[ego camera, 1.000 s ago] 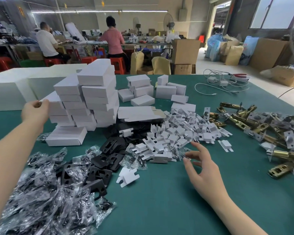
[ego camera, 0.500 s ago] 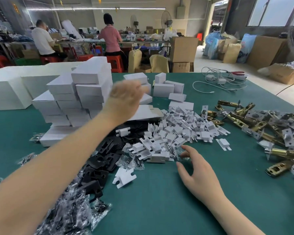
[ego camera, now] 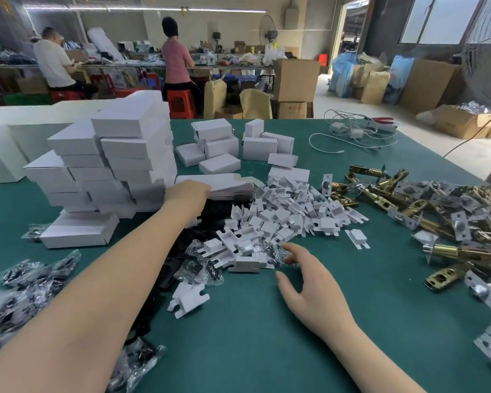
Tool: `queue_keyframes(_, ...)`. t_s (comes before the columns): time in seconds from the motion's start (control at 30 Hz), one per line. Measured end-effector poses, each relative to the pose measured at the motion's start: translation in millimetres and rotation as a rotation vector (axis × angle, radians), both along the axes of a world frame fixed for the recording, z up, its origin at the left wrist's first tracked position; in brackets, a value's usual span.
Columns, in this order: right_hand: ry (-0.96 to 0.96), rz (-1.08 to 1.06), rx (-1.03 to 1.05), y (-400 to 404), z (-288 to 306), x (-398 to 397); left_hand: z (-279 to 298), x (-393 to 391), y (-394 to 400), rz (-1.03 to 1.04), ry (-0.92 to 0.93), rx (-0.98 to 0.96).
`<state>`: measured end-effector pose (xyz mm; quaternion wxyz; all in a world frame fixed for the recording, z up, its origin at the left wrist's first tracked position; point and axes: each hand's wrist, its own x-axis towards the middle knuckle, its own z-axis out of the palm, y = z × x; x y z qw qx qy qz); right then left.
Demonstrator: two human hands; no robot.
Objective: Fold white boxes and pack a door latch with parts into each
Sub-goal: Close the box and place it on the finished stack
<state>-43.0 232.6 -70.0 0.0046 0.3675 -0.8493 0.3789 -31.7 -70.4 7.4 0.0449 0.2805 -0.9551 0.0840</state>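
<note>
Along the left edge of the green counter, bags of clear plastic with dark parts inside are lying in a heap, and more are showing under the left forearm. Behind them a stack of folded white boxes is standing, with one box lying flat at its foot. The left hand is reaching across the counter to the flats, a low pile of unfolded box blanks just right of the stack; its fingers are curling over the near left edge of that pile, though whether they are gripping a blank I cannot tell. Black plates are lying beneath the wrist. A few loose folded boxes are sitting farther back. In the middle, white inserts are lying in a broad heap, with one insert lying apart nearer the viewer. The right hand is resting low over the counter beside the near edge of that heap, fingers spread and relaxed, the fingertips touching a small plastic bag without grasping it. To the right, brass latches with silver faceplates are sprawling in a pile toward the counter's right edge. Far back, a white cable is lying coiled, and two people are sitting at another bench
</note>
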Motion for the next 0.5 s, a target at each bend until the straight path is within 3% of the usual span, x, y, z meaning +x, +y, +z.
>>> queue_keyframes(0.03,-0.001,0.0,-0.002,0.5,-0.1,-0.3,2.3,1.2,1.8,0.01,0.113,-0.005)
queue_keyframes(0.13,0.002,0.001,-0.011,0.6,0.4,0.2,16.2,8.8,19.9,-0.04,0.729,0.109)
queue_keyframes(0.2,0.007,0.003,-0.019,-0.4,1.4,0.7,30.8,14.6,43.1,-0.148,1.036,0.324)
queue_keyframes(0.27,0.015,-0.007,-0.052,-1.1,2.6,1.1,39.8,23.1,73.9,-0.222,1.225,0.652)
queue_keyframes(0.37,-0.007,-0.05,-0.18,-0.9,5.9,4.2,28.5,38.7,114.8,-0.14,1.273,1.195)
queue_keyframes(0.5,-0.131,-0.115,-0.445,2.7,9.7,5.8,-14.3,58.0,156.0,0.013,1.208,1.327)
